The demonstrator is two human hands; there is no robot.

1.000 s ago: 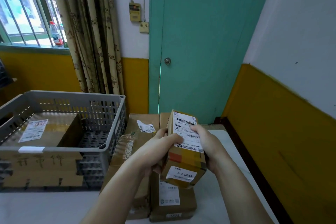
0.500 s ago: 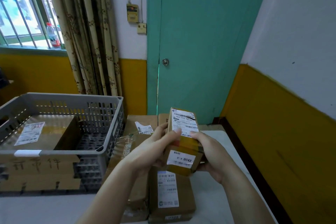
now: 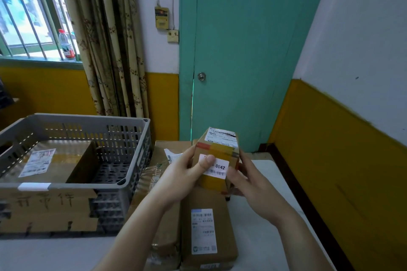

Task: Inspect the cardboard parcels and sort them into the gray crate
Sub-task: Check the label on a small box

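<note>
Small cardboard parcel (image 3: 217, 160) held up above the tabletop (image 3: 262, 215) between both hands. Left hand (image 3: 182, 180) gripping its left side, thumb pressed on the white label (digits "0042" legible). Right hand (image 3: 251, 185) curled round the right side and lower edge, thumb tip touching the label's corner. Directly beneath the hands, a flat parcel (image 3: 207, 231) with a printed label, lying on the tabletop beside more parcels (image 3: 163, 215) under the left wrist. Well to the left of the left hand, the gray crate (image 3: 123, 160), already holding one large labelled box (image 3: 50, 160).
</note>
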